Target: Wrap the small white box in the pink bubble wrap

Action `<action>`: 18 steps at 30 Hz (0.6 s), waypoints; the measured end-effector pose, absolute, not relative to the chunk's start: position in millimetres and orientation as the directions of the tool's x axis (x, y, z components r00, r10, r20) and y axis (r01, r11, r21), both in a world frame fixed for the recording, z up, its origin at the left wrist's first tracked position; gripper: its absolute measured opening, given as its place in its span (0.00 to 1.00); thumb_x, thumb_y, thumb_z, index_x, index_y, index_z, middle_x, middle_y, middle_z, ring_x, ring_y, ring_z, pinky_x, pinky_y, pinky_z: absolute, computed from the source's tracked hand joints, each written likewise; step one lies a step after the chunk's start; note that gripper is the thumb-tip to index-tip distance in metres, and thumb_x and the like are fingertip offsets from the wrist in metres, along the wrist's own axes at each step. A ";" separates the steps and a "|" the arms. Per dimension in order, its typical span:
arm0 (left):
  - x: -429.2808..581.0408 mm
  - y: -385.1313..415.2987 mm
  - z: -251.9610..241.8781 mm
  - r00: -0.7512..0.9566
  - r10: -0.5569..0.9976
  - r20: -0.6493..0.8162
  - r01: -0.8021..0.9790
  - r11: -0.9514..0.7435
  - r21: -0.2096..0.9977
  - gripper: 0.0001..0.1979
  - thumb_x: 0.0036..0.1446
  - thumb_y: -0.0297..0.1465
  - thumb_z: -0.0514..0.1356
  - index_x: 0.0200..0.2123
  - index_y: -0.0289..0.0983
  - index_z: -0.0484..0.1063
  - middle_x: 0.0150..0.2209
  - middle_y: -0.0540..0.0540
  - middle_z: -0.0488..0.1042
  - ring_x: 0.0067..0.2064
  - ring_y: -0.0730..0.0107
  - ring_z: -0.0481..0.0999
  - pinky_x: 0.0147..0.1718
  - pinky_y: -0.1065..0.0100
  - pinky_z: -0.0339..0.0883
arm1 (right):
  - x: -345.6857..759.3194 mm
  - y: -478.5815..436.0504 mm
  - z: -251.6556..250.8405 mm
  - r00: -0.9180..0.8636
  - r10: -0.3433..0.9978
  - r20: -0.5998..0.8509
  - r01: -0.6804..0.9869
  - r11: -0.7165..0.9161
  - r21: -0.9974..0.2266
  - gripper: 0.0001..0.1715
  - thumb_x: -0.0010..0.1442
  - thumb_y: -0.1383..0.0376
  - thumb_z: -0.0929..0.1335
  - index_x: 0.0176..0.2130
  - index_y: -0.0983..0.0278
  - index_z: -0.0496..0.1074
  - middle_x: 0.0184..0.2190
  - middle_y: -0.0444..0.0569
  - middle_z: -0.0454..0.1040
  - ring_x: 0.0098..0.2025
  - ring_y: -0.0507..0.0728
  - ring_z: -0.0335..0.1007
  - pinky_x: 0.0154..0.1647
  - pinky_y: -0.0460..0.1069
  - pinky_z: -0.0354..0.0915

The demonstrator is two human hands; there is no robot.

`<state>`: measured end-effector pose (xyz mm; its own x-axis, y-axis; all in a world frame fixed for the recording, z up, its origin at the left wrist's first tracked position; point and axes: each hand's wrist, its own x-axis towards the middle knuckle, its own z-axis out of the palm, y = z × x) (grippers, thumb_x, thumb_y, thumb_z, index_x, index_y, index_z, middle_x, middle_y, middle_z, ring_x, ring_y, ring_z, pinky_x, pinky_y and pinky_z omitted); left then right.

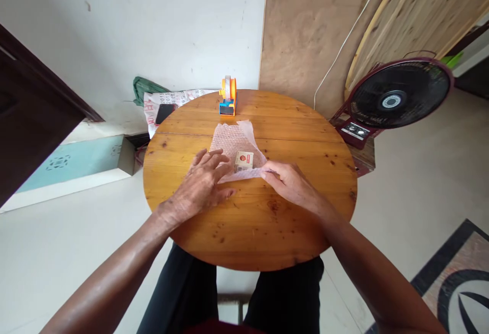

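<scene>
A sheet of bubble wrap [229, 138] lies on the round wooden table [260, 237], its near edge raised a little. On the sheet sits a small white box [244, 159] with a red label and a round picture. My right hand [288, 181] pinches the near right corner of the bubble wrap between thumb and fingers. My left hand [204, 178] rests over the sheet's near left part, fingers spread and thumb apart, just left of the box. Part of the sheet is hidden under the left hand.
An orange and blue tape dispenser [228, 97] with a roll of tape stands at the table's far edge. Behind the left edge are a printed white sack [183, 97], a dark phone-like object [165, 113] and a green bag [147, 88]. A dark red fan [397, 97] stands right.
</scene>
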<state>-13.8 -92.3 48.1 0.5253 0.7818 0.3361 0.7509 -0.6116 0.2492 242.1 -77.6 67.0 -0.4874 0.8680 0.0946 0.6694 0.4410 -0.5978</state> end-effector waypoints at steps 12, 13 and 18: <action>9.6 -45.0 53.3 0.300 0.912 0.280 0.653 -0.411 0.637 0.05 0.52 0.32 0.61 0.29 0.37 0.75 0.43 0.44 0.78 0.42 0.63 0.77 0.42 0.64 0.71 | 237.0 -40.4 74.3 -0.396 0.918 -0.016 0.718 0.299 -0.629 0.08 0.58 0.61 0.66 0.31 0.62 0.73 0.26 0.42 0.73 0.29 0.53 0.65 0.29 0.47 0.55; 12.8 -44.0 51.7 0.249 0.932 0.262 0.627 -0.362 0.690 0.06 0.52 0.33 0.61 0.30 0.37 0.75 0.42 0.44 0.78 0.40 0.63 0.78 0.40 0.65 0.71 | 235.8 -37.1 74.3 -0.416 0.909 -0.034 0.707 0.299 -0.641 0.07 0.56 0.61 0.67 0.32 0.62 0.74 0.26 0.42 0.73 0.29 0.53 0.66 0.29 0.47 0.55; 20.5 -47.4 41.1 0.079 0.987 0.138 0.476 -0.159 0.865 0.12 0.52 0.38 0.63 0.37 0.36 0.76 0.31 0.47 0.78 0.30 0.68 0.75 0.27 0.69 0.68 | 230.5 -26.5 63.3 -0.437 0.899 0.038 0.607 0.326 -0.724 0.08 0.56 0.61 0.67 0.29 0.63 0.72 0.29 0.44 0.75 0.32 0.54 0.69 0.32 0.48 0.60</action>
<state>20.5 -47.4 41.1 0.0794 0.9873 0.1377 0.4764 -0.1589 0.8647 230.5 -26.5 63.3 -0.4373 0.8985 0.0381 0.6074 0.3263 -0.7242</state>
